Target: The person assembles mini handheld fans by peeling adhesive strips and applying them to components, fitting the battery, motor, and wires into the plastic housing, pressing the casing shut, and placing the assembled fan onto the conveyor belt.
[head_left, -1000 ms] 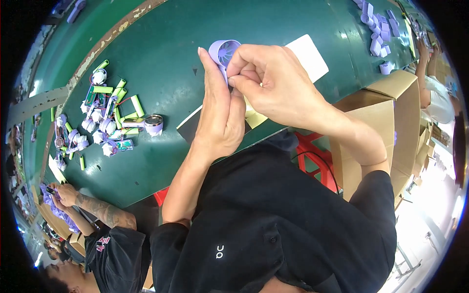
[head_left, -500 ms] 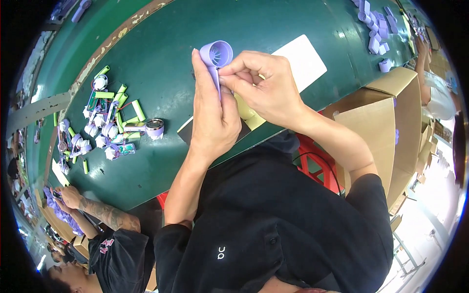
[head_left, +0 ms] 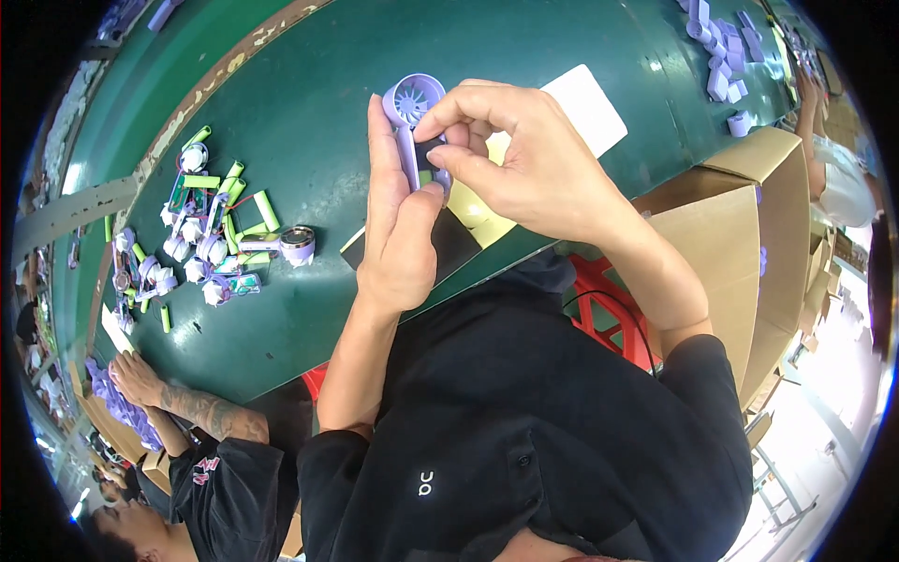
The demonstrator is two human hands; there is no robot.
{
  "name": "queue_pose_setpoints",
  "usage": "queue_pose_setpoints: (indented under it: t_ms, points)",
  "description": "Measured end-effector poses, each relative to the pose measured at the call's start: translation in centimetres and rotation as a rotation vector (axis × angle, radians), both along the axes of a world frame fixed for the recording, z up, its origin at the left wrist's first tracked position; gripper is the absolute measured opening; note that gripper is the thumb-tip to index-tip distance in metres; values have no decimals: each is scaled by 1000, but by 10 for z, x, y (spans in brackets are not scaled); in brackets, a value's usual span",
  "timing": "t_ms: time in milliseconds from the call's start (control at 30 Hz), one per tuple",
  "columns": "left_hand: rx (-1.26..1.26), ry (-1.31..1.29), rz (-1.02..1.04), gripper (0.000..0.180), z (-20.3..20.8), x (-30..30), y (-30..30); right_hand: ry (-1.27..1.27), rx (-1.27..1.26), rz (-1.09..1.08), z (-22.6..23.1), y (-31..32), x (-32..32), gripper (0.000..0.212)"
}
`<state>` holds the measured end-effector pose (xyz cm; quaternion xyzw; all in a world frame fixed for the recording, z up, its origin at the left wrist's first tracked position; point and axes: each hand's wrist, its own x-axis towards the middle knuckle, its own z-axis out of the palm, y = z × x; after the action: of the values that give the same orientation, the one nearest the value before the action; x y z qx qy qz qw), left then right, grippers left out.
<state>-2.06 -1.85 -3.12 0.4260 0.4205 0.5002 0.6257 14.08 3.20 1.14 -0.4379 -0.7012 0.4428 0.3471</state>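
My left hand [head_left: 398,239] is closed around a purple plastic fan housing [head_left: 405,150], fingers along its left side and thumb across its lower end. The housing has a round, vented ring at the top and a narrow handle-shaped lower part. A dark patch and a bit of green show inside that lower part; what they are I cannot tell. Over its right edge is my right hand [head_left: 529,155], fingers curled, with index fingertip and thumb tip apart at the handle. Nothing held shows plainly between them.
On the green table [head_left: 318,112], a pile of green battery cells, circuit boards and white-purple parts [head_left: 211,220] lies left. A white sheet [head_left: 585,112], a black and yellow pad [head_left: 478,220], purple housings [head_left: 721,56] and a cardboard box [head_left: 712,234] lie rightward. A co-worker sits lower left.
My right finger and thumb, pinched together on the housing before, have parted. The housing has turned, so its vents and handle interior show more. My left thumb has moved up onto its lower end.
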Motion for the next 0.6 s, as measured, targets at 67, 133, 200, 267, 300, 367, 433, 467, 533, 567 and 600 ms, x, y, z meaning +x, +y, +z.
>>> queue_pose_setpoints:
  t_ms: [67, 133, 200, 267, 300, 367, 433, 467, 533, 567, 600]
  points:
    - [27, 60, -66, 85, -2, -2, -3, -47, -4, 12, 5, 3, 0, 11]
    - [78, 114, -61, 83, -3, -2, -5, -94, -9, 24, 6, 6, 1, 11]
    - [127, 168, -56, 81, -4, -1, -6, -63, -85, 74, 4, 10, 2, 10]
    - [180, 212, -42, 78, -7, 0, -4, 8, -119, 77, -2, 14, 1, 9]
    - [179, 211, -41, 78, -10, -1, -3, 79, -155, 81, -6, 15, 1, 8]
    - [264, 332, 1, 77, -13, 1, -4, 135, -118, 81, -10, 13, -1, 7]
    - [284, 352, 34, 76, -16, 4, -5, 188, -89, 80, -15, 13, -3, 7]
    - [300, 368, 67, 75, -18, 5, -5, 179, -55, 89, -18, 16, -2, 6]
    - [339, 455, 75, 74, -23, 3, -5, 170, -21, 98, -26, 16, -4, 6]
    - [380, 542, 85, 73, -25, 3, -4, 196, 7, 86, -32, 16, -5, 6]
    - [381, 542, 83, 73, -25, 3, -2, 222, 36, 74, -35, 16, -7, 6]
